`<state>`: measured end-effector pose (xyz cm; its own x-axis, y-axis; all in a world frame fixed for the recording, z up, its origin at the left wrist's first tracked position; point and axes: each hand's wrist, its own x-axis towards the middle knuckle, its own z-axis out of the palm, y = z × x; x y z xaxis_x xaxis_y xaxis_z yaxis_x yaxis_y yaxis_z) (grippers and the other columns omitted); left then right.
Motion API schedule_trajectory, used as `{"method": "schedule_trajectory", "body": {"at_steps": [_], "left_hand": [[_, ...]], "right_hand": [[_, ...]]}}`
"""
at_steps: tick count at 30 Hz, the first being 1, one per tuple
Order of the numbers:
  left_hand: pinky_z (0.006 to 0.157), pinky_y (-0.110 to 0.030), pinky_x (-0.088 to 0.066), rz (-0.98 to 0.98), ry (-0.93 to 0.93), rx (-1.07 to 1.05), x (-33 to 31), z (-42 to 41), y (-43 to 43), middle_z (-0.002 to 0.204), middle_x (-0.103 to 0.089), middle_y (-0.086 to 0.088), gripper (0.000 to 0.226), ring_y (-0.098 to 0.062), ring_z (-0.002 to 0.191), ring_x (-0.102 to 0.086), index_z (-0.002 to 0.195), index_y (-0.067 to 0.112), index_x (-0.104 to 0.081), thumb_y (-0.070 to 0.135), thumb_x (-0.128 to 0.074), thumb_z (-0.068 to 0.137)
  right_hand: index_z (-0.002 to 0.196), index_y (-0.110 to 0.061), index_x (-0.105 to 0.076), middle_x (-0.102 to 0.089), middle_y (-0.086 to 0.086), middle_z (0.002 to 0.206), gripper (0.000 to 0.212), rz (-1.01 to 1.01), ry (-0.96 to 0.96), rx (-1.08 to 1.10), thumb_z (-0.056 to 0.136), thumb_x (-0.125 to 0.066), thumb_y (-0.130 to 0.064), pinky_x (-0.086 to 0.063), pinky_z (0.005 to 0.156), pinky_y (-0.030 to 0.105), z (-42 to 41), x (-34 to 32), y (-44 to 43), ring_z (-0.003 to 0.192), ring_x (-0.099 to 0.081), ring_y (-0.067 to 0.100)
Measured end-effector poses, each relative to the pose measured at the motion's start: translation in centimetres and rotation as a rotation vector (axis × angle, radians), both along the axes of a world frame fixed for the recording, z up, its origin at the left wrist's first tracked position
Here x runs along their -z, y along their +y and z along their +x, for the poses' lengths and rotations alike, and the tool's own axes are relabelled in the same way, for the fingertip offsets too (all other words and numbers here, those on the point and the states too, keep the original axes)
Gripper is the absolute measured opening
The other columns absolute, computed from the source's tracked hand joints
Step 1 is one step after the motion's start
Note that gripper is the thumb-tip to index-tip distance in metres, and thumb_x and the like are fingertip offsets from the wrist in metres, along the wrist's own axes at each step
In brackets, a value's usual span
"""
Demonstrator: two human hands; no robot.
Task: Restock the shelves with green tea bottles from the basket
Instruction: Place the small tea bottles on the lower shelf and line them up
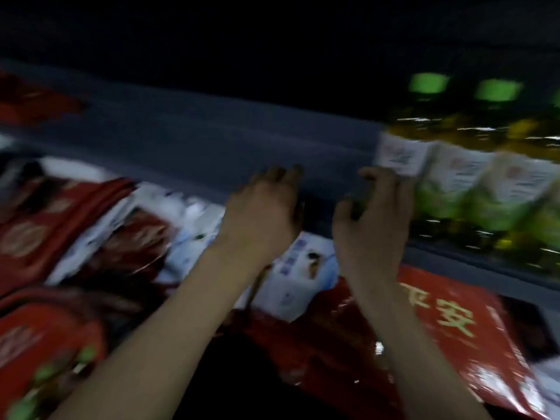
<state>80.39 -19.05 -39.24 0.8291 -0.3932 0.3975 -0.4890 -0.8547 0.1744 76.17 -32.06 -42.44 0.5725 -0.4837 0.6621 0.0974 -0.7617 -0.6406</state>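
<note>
Two hands, left hand [266, 204] spread empty on shelf [212, 140], right hand [372, 216] grip unclear at bottle [400, 154], red box [454, 331] "平安"

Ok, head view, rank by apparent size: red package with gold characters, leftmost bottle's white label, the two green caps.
1. red package, though nearest the camera
2. white label
3. left green cap and right green cap: alike, unranked

shelf [212, 140]: grey-blue board, slanting across the view | green tea bottles [472, 177]: upright in a row at the shelf's right end, packed side by side | green caps [428, 83] on top | white-and-green labels [400, 153] face the front edge (print too blurred to read)
</note>
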Motion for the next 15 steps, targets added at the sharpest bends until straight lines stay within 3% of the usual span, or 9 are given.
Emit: {"method": "schedule_trajectory", "body": {"at_steps": [4,8,12,15], "left_hand": [[0.075,-0.039,-0.045,0.137,-0.023,-0.306,-0.5,-4.0,13.8,0.12,-0.058,-0.01,0.041,-0.034,0.11,-0.056,0.13,0.017,-0.05,0.03,-0.048,0.091],[0.074,-0.041,-0.047,0.168,0.106,-0.605,1.2,-10.3,27.9,0.113,-0.061,-0.012,0.032,-0.038,0.105,-0.059,0.12,0.017,-0.055,0.028,-0.048,0.09],[0.07,-0.039,-0.045,0.119,0.243,-0.86,5.2,-15.8,39.2,0.105,-0.064,-0.013,0.024,-0.037,0.1,-0.06,0.106,0.015,-0.059,0.029,-0.047,0.092],[0.079,-0.041,-0.052,0.015,0.372,-0.96,9.6,-18.6,45.6,0.108,-0.065,-0.018,0.029,-0.038,0.101,-0.061,0.105,0.013,-0.061,0.029,-0.048,0.085]], "right_hand": [[0.104,-0.02,-0.058,-0.055,0.005,0.111,0.016,-0.13,0.329,-0.491,0.088,-0.059,-0.02,-0.05,0.081,0.039,1.0,-1.6,10.8,0.091,-0.058,0.024],[0.09,-0.025,-0.059,-0.064,0.002,0.1,0.007,-0.269,0.394,-0.883,0.086,-0.056,-0.021,-0.051,0.08,0.038,0.1,-2.0,24.5,0.091,-0.061,0.024],[0.086,-0.024,-0.062,-0.067,0.004,0.096,0.008,-0.335,0.545,-1.108,0.085,-0.055,-0.02,-0.053,0.08,0.039,-1.4,0.0,36.7,0.092,-0.062,0.028],[0.087,-0.013,-0.069,-0.07,0.01,0.094,0.013,-0.34,0.751,-1.204,0.084,-0.056,-0.016,-0.054,0.08,0.038,-2.0,3.9,43.5,0.09,-0.064,0.029]]}}
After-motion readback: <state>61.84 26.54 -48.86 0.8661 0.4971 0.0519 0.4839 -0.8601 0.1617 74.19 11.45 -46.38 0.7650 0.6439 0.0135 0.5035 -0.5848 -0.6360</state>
